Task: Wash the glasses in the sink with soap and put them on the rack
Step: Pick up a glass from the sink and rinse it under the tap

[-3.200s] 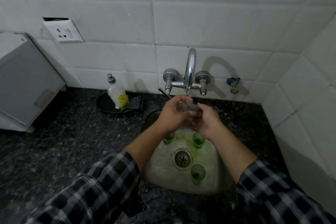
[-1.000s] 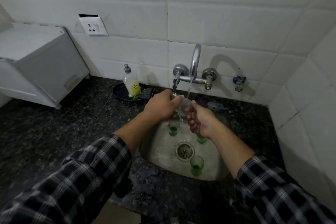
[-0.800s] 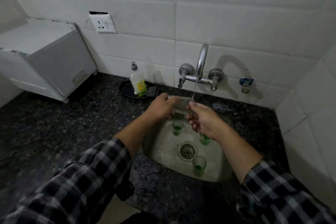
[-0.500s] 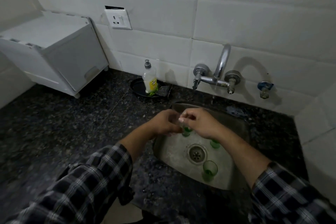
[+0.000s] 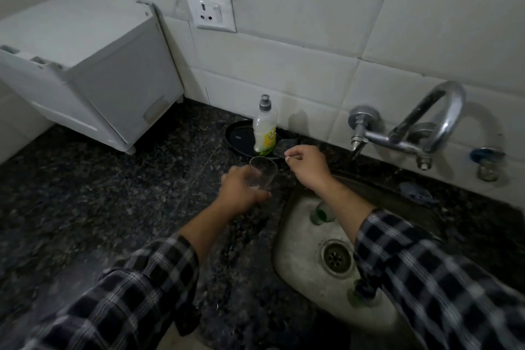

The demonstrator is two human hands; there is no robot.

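Note:
My left hand (image 5: 241, 190) grips a clear glass (image 5: 262, 175) upright over the dark counter, just left of the steel sink (image 5: 298, 264). My right hand (image 5: 306, 165) hovers beside it with fingers curled loosely and nothing in it. Two glasses with green liquid stand in the sink, one (image 5: 321, 212) partly behind my right forearm, another (image 5: 359, 294) near the front, half hidden by my sleeve. The soap bottle (image 5: 265, 128) stands on a black plate (image 5: 238, 136) by the wall. A white box-like unit (image 5: 85, 57) sits at the far left.
The curved tap (image 5: 426, 128) juts from the tiled wall above the sink, with a small valve (image 5: 487, 162) to its right. A wall socket (image 5: 211, 11) is above the soap. The dark granite counter (image 5: 99, 193) spreads left of the sink.
My left hand carried the clear glass out from under the tap, leftward over the counter. My right hand let go of it and moved toward the soap bottle. The view swung left.

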